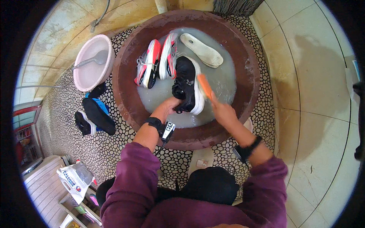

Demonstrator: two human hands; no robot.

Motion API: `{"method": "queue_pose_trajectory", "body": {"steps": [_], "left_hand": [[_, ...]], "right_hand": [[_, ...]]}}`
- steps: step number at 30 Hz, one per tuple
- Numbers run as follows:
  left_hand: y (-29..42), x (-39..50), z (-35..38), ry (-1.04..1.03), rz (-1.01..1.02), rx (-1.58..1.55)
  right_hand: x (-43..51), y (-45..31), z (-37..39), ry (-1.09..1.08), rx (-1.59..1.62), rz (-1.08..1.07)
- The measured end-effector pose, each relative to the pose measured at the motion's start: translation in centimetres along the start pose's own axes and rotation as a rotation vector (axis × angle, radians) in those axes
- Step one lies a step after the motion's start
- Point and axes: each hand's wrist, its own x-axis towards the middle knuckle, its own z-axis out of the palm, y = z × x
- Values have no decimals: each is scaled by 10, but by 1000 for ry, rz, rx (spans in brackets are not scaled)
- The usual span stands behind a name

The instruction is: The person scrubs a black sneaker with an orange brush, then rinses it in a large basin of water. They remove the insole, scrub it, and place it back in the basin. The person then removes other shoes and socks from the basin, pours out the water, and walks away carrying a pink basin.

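Note:
My left hand (172, 104) grips a black sneaker (185, 88) by its heel end, over cloudy water in a round brown basin (128, 94). The sneaker's thick white sole faces right. In my right hand (223, 111) is an orange-handled brush (206, 85), slightly blurred, its head against the sole's side; the bristles are mostly hidden. A pink and white sneaker (148, 64) leans at the basin's left, beside its matching sneaker (168, 55). Beyond the black sneaker, a white insole (202, 50) lies in the water.
Left of the basin stands a pale pink tub (92, 62) with a grey shower head (100, 57) in it. Black shoes and an insole (99, 115) lie on the pebble-patterned floor (111, 151). A printed plastic bag (75, 179) sits at lower left. A tiled wall (322, 94) rises on the right.

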Motion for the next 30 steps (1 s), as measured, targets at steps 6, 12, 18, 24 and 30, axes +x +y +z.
{"method": "queue_pose_trajectory", "body": {"steps": [6,12,18,24,30], "left_hand": [[-5,14,8,92,82,5],[-33,39,-13,227,179,74],[-18,36,-34,281,159,235],[-20,11,-16,464,-17,7],[-38,-5,19,248,-81,-338]], "right_hand": [[0,-7,-13,-64,77,62],[-35,-3,-8,-205,-2,64],[48,22,-1,-102,-109,137],[40,48,3,-133,-95,339],[35,36,10,-148,81,201]]}}
